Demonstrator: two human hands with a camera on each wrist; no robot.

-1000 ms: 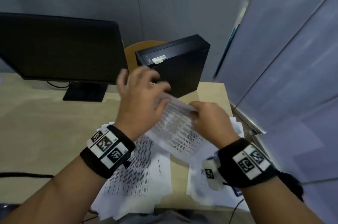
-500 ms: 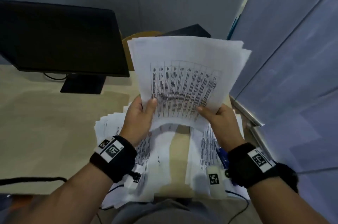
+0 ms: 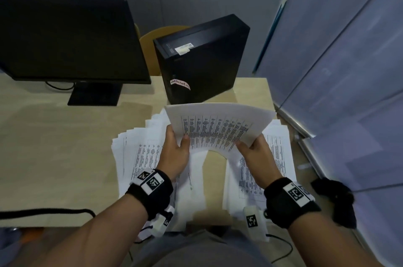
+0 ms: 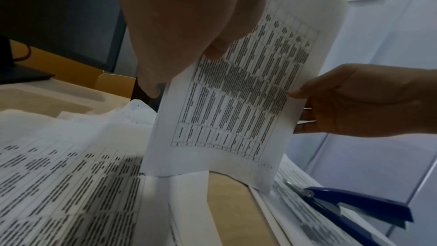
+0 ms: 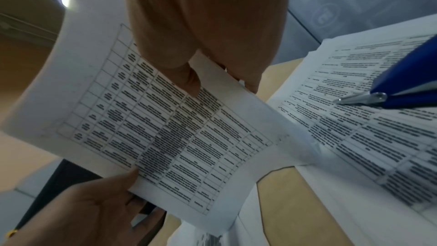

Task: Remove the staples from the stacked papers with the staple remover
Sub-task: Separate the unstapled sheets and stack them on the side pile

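Both hands hold a bowed sheaf of printed papers (image 3: 220, 123) upright above the desk, its lower edge touching the desk. My left hand (image 3: 177, 147) grips its left side, thumb on the front. My right hand (image 3: 250, 147) pinches its right side, thumb in front and fingers behind. The same sheaf (image 4: 238, 89) fills the left wrist view and the sheaf (image 5: 165, 128) shows in the right wrist view. The blue staple remover (image 4: 350, 207) lies untouched on the right paper pile, below my right hand; the staple remover (image 5: 402, 85) shows its metal tip. No staple is visible.
Loose printed sheets lie fanned on the wooden desk (image 3: 54, 147) in a left pile (image 3: 139, 157) and a right pile (image 3: 277, 157). A black computer case (image 3: 200, 61) stands just behind the papers, a monitor (image 3: 65, 38) at the back left. Grey partition panels (image 3: 349, 70) close the right side.
A second ago the hands worked on the sheaf low over the desk. They raised it high and upright, and now it has come back down onto the desk.
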